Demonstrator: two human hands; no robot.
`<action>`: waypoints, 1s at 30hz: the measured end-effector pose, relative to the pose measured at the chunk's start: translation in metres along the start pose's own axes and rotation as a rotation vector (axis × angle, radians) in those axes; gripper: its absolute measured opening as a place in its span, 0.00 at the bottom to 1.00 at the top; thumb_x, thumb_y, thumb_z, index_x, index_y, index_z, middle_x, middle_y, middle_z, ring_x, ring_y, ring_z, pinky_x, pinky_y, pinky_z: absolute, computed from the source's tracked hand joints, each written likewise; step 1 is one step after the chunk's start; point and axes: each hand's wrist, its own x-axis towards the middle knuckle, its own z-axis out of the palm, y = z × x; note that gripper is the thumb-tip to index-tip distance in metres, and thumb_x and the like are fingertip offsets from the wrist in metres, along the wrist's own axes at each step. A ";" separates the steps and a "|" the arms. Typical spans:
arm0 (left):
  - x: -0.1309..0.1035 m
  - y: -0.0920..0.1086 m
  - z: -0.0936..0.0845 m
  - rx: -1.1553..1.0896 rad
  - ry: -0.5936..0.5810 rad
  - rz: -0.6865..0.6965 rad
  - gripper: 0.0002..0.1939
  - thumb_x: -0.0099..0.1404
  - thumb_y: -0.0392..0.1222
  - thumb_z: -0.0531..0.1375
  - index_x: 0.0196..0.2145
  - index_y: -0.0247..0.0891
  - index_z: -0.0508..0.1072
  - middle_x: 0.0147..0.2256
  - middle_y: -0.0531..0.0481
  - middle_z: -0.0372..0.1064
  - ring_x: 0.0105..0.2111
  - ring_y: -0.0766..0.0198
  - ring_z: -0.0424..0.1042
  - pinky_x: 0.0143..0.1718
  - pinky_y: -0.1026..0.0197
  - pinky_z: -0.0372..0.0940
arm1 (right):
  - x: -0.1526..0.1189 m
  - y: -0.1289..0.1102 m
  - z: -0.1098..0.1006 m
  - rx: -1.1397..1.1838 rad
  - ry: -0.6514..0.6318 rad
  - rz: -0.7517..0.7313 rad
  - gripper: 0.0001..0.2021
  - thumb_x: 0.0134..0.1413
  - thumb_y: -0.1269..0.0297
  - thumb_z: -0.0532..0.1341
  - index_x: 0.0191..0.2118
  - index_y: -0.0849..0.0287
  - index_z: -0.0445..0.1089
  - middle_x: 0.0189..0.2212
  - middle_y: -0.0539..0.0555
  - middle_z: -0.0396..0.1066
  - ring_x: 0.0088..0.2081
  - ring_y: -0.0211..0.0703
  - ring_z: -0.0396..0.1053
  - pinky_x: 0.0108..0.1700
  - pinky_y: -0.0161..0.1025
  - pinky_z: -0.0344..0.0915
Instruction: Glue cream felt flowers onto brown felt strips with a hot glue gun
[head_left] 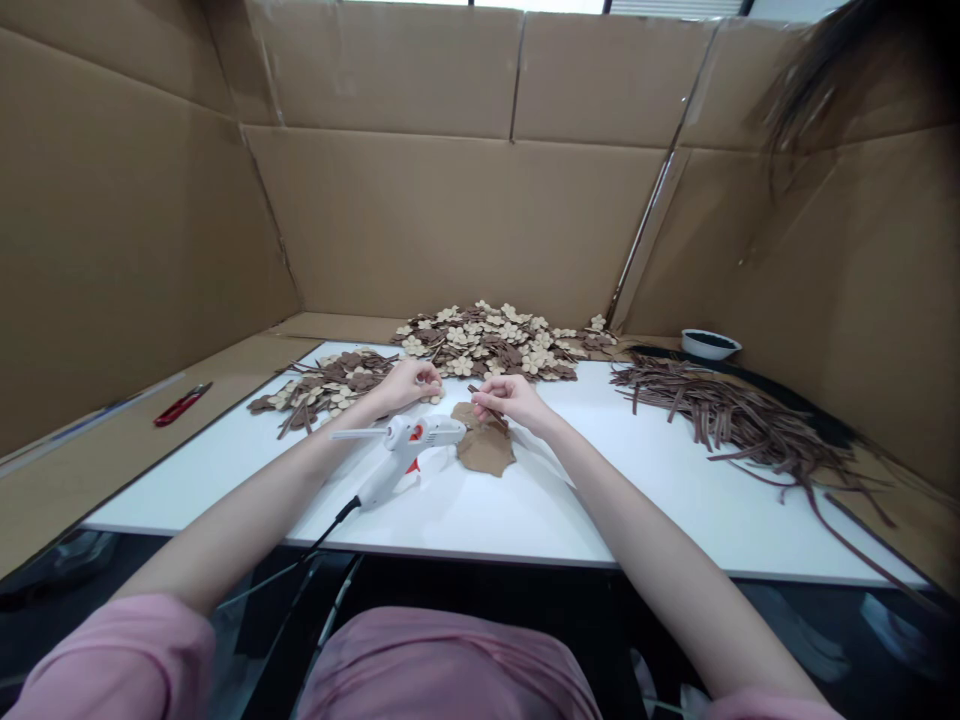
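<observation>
Two hands work near the middle of the white table (555, 510), with cardboard walls (450, 200) rising left, right and behind. Bare surface lies between the right hand (517, 400) and the pile of brown strips (720, 405), and also along the front edge, which passes beneath both forearms. Behind the hands, a large heap of flower pieces (487, 345) closes off the back; a smaller mixed pile (330, 390) sits to the left.

At the far right, a white bowl (710, 349) holds something dark, too small to identify.

The right hand is closed, pinching a short brown strip (496, 414) over the cardboard piece (486, 452) — its long axis slants from far left to near right. The left hand (412, 385) has its fingers bunched at a small cream piece (436, 399); whether it grips that, I cannot tell. The glue gun's (397, 455) nozzle points right, towards the cardboard piece.
</observation>
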 end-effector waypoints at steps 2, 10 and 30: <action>-0.001 0.003 0.000 -0.026 0.027 0.013 0.14 0.58 0.50 0.61 0.34 0.35 0.75 0.32 0.49 0.73 0.33 0.62 0.69 0.34 0.63 0.59 | 0.000 0.000 0.000 -0.001 -0.004 0.000 0.21 0.40 0.46 0.70 0.28 0.62 0.71 0.25 0.54 0.75 0.26 0.40 0.72 0.31 0.36 0.67; -0.002 0.020 0.004 -0.275 -0.011 0.020 0.18 0.59 0.54 0.61 0.36 0.35 0.71 0.29 0.52 0.69 0.25 0.68 0.65 0.26 0.66 0.59 | -0.001 0.000 0.002 -0.054 -0.021 -0.009 0.20 0.42 0.46 0.69 0.29 0.61 0.71 0.24 0.55 0.74 0.26 0.40 0.72 0.31 0.37 0.67; -0.004 0.029 0.009 -0.484 -0.142 0.094 0.23 0.57 0.52 0.65 0.45 0.33 0.72 0.29 0.51 0.68 0.29 0.66 0.67 0.31 0.66 0.61 | -0.002 -0.002 0.005 -0.050 -0.053 -0.034 0.21 0.41 0.45 0.69 0.28 0.62 0.72 0.23 0.53 0.74 0.25 0.40 0.72 0.31 0.36 0.68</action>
